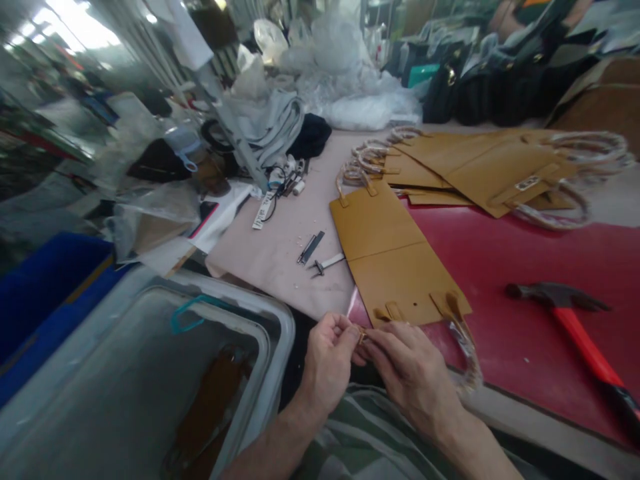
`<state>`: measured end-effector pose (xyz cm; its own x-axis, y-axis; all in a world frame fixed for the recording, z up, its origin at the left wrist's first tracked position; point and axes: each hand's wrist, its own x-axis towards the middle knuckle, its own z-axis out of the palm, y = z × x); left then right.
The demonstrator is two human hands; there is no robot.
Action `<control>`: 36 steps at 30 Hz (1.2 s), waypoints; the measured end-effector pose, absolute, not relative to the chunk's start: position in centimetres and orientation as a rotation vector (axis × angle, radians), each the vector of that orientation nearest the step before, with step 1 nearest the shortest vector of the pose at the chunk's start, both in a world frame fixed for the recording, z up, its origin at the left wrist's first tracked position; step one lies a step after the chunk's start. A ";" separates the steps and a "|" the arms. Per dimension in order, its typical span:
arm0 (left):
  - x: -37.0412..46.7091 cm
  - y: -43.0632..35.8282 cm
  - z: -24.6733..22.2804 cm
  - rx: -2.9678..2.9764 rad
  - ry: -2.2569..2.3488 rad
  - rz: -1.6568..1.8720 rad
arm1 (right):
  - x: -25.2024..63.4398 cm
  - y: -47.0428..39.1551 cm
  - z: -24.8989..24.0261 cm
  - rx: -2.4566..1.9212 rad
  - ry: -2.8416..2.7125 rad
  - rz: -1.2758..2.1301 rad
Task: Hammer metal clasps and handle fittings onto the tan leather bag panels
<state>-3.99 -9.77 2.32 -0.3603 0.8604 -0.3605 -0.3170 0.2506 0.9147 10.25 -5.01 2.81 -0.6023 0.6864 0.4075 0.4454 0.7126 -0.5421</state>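
My left hand (331,360) and my right hand (413,370) meet at the table's near edge. Both pinch a small brown and gold-coloured piece (362,335), mostly covered by my fingers. Just beyond them lies a flat tan leather bag panel (400,250), with a plastic-wrapped handle at its far end and another (467,353) hanging over the near edge beside my right hand. A metal caliper-like tool (327,264) touches the panel's left side.
A claw hammer (575,327) with a red handle rests on the red surface (475,267). More tan panels (480,163) are stacked behind. Small dark tools (311,248) lie left of the caliper. A grey bin (125,353) stands at the left, and plastic bags (345,73) are piled at the back.
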 end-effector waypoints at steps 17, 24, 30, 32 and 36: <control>-6.9 -12.5 -2.3 0.039 1.266 1.548 | 0.3 5.4 2.1 -0.921 -2.856 0.222; -6.3 -13.3 -2.3 -0.119 1.039 1.496 | -3.0 9.6 1.5 -0.669 -3.046 0.379; -6.2 -13.0 -1.9 -0.168 0.942 1.483 | -2.3 8.8 2.2 -0.778 -2.763 0.710; -6.2 -12.7 -1.8 -0.136 0.916 1.480 | -1.4 7.5 2.7 -0.843 -2.587 0.769; -6.0 -11.8 -1.7 -0.102 0.884 1.501 | 1.0 4.6 3.3 -0.947 -2.047 1.089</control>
<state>-6.00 -11.78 -1.67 -0.1688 0.8127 -0.5578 -0.8820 0.1281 0.4535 0.95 4.62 3.27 -0.5459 0.8160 0.1901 0.2986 0.4015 -0.8658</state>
